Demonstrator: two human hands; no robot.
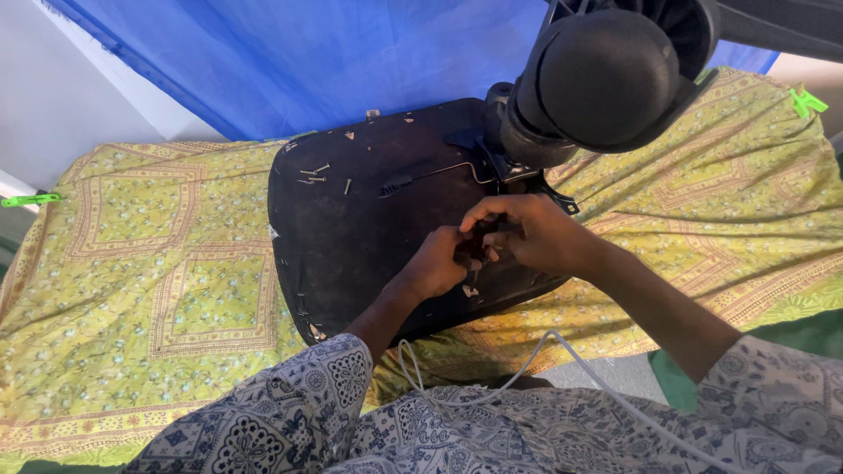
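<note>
An upturned black office-chair seat [351, 228] lies on a table, its underside facing up. The chair's base column and a black castor wheel [606, 75] rise toward the camera at the upper right. My left hand [437, 262] and my right hand [527, 233] meet over the seat's near right part, fingers pinched around a small dark part [479, 244] between them. What exactly they grip is hidden by the fingers. Several loose screws [316, 175] lie on the seat's far left.
A yellow-green patterned cloth [149, 281] covers the table. Blue sheeting [307, 61] hangs behind. Green clips [26, 200] [806, 102] hold the cloth at both ends. A white cable [527, 360] runs across my patterned sleeves.
</note>
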